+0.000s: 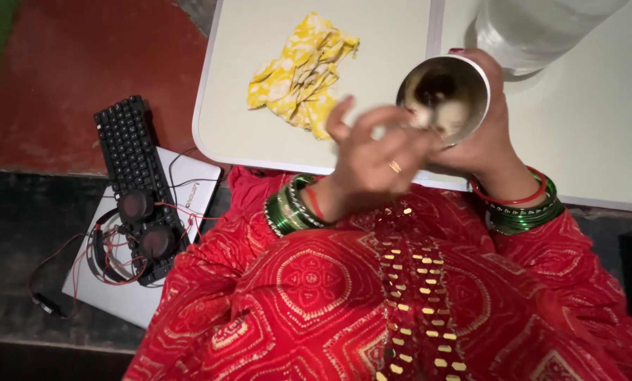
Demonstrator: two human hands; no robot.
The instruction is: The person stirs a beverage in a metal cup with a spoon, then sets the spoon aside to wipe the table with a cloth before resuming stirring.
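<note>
**Steel cup held over the table edge**

Your right hand (489,137) is wrapped around a shiny steel cup (444,95), tilted toward you above the near edge of the white table (259,134). Inside it sits something pale; what exactly, you cannot tell. Your left hand (372,152), blurred, has its fingers curled at the cup's rim. A crumpled yellow cloth (303,74) lies on the table, apart from the cup.

- A home setting: a low white folding table (259,134) over a red-painted floor (69,77).
- A keyboard (134,176), headphones (129,233) and closed laptop (182,212) lie on the ground beside it.
</note>
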